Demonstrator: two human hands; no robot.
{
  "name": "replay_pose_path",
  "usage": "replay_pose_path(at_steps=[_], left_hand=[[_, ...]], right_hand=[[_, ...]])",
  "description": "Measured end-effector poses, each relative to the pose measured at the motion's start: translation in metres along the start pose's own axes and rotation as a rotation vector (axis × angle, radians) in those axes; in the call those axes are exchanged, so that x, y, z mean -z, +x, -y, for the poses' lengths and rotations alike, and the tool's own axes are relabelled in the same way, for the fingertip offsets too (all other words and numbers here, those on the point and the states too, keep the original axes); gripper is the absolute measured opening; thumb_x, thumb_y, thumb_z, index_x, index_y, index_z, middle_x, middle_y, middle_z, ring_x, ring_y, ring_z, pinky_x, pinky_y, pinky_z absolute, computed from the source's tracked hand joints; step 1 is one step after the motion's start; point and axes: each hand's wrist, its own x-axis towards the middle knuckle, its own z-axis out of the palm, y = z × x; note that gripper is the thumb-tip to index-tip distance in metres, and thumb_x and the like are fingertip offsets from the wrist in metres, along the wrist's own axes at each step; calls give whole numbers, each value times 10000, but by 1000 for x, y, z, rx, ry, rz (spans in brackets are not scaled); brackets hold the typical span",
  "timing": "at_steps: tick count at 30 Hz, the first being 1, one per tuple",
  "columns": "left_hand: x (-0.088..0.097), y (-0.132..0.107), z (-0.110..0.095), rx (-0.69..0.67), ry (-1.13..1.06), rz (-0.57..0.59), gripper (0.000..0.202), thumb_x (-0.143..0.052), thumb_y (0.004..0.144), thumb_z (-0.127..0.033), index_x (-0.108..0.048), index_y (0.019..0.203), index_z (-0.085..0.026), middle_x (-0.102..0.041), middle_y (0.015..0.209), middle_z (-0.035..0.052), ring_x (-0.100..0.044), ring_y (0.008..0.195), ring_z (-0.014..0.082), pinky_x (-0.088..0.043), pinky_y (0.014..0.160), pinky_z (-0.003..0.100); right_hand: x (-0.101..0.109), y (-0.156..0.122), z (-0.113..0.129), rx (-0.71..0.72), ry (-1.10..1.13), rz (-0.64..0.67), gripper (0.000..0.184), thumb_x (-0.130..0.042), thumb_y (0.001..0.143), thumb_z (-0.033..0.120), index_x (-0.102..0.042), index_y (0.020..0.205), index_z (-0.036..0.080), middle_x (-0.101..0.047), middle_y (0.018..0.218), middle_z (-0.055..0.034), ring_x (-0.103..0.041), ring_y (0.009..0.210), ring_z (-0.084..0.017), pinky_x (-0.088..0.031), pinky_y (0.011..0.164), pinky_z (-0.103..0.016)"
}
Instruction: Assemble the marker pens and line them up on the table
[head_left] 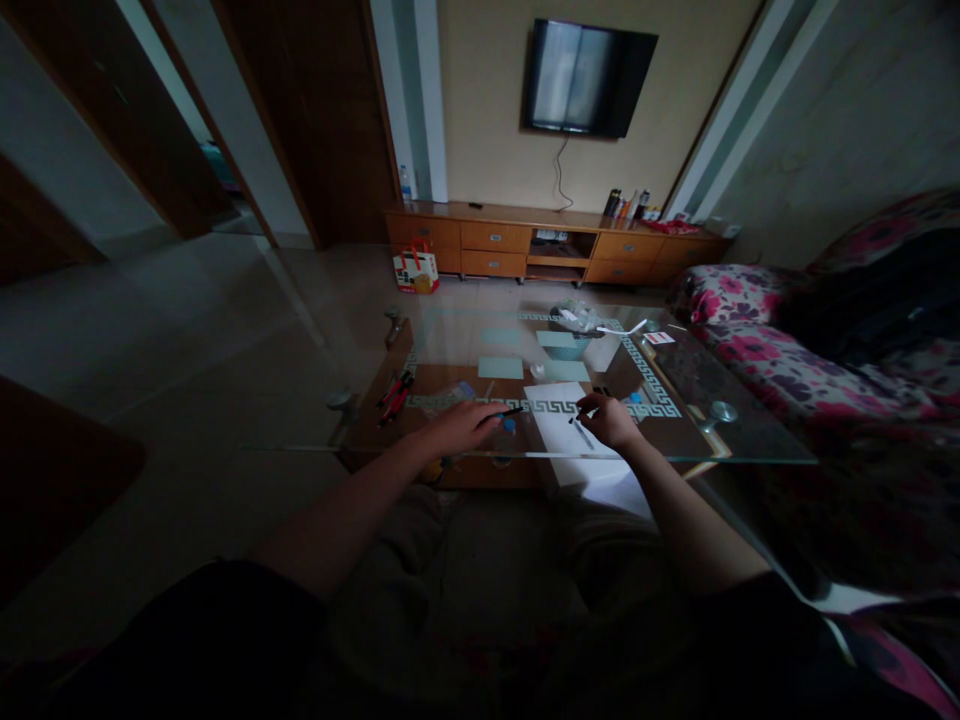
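At the bottom of the frame lie the person's dark sleeves and lap, with both bare forearms reaching up toward the middle. The left hand (459,426) rests on the near edge of the glass table (750,440), fingers curled and pressed together round a thin black pen (513,411). The pen's end sticks out to the right, toward the paper. A small blue thing (509,426) lies just under that end.

The right hand (611,420) sits right of centre on a white paper (556,432) that overhangs the near table edge. Its fingertips are bunched together. A thin grey stick (582,434) lies on the paper at the fingertips, but I cannot tell whether they pinch it.

Left of the left hand, red and black tools (395,393) lie on the table. Farther up the glass stands a bowl (566,343) with crumpled scraps, and a small card (659,338) lies to its right. A flowered sofa (739,300) fills the right side of the frame.

Beyond the table, a red and white bag (415,270) stands on the floor against a long wooden cabinet (495,238). A bottle (406,185) stands at the cabinet's left end. A dark TV (589,77) hangs on the wall at the top centre.
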Motion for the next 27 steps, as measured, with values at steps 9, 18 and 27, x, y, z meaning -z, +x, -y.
replay_pose_path(at_steps=[9, 18, 27], left_hand=[[1, 0, -1, 6, -14, 2, 400, -449, 968, -271, -551, 1354, -263, -675, 1225, 73, -637, 1058, 208, -476, 922, 328], [0, 1, 0, 8, -6, 9, 395, -432, 972, -293, -551, 1348, -265, -679, 1206, 66, -644, 1031, 206, -475, 907, 321], [-1, 1, 0, 5, -2, 13, 396, -417, 977, -301, -553, 1347, -258, -670, 1225, 71, -638, 1041, 202, -470, 903, 316]], right_hand=[[-4, 0, -2, 22, -45, 40, 284, -655, 741, 148, -703, 1018, 185, -755, 941, -54, -683, 710, -161, -529, 736, -284], [-8, 1, -3, 36, -38, 50, 299, -655, 749, 135, -696, 1043, 172, -751, 939, -64, -682, 705, -156, -533, 748, -282], [-8, 1, -4, 40, -31, 74, 329, -645, 753, 140, -689, 1078, 166, -749, 978, -66, -679, 719, -159, -533, 767, -288]])
